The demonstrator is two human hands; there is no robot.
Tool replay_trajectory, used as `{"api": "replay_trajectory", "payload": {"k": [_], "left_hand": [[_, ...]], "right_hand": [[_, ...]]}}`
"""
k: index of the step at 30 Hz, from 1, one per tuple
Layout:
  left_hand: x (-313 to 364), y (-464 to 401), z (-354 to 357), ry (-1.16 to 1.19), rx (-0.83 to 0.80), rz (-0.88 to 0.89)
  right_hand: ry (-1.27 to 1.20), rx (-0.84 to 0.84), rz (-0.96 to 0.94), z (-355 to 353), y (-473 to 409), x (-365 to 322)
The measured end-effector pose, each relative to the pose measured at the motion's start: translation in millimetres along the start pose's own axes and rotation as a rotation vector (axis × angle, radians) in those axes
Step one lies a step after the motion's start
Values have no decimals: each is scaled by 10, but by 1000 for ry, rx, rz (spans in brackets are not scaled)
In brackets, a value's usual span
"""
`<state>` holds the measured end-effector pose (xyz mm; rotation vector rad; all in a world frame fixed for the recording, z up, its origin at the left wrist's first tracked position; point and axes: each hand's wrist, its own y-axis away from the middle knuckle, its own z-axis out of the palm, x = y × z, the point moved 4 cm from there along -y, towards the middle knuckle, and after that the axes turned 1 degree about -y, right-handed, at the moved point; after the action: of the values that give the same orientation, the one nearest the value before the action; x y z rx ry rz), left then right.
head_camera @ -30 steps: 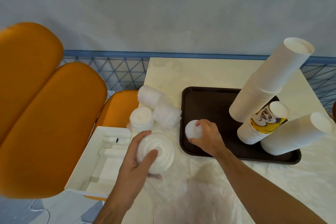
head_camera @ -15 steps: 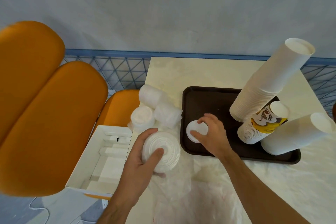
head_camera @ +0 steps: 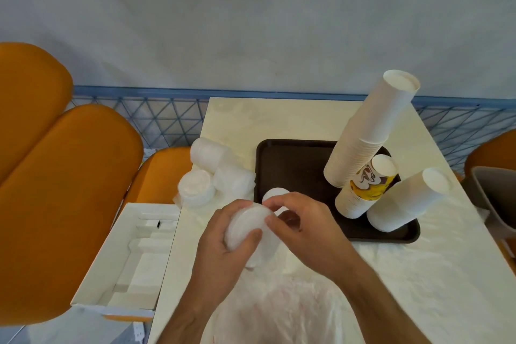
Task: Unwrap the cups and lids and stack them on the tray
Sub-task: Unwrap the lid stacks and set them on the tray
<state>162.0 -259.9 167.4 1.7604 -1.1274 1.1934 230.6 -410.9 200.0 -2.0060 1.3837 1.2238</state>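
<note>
Grey wall [head_camera: 251, 14], blue mesh railing [head_camera: 156, 117], orange chairs [head_camera: 64, 204].

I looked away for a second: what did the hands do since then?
The right hand let go of the small lid stack on the tray and came back to pinch the lid stack that the left hand grips, now raised nearer the tray. The cup stacks stayed put.

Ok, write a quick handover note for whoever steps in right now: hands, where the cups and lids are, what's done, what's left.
Left hand grips a stack of lids above the table edge; right hand pinches its top.
Done: three cup stacks and one small lid pile sit on the brown tray.
Left: place the held lids, then unwrap the wrapped lid sleeves lying left of the tray.
</note>
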Motion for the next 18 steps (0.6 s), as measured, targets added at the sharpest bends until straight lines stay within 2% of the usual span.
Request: {"api": "replay_trajectory", "payload": {"k": [7, 14, 16, 18], "left_hand": [[87, 61, 106, -15, -5, 10], [115, 117, 148, 136, -160, -16], [101, 115, 117, 210, -152, -67], [74, 119, 88, 307, -136, -143]], "right_hand": [[-57, 31, 48, -101, 100, 48], [-198, -55, 117, -204, 140, 147], [-282, -74, 120, -219, 152, 159], [-475, -76, 152, -253, 169, 181]]}}
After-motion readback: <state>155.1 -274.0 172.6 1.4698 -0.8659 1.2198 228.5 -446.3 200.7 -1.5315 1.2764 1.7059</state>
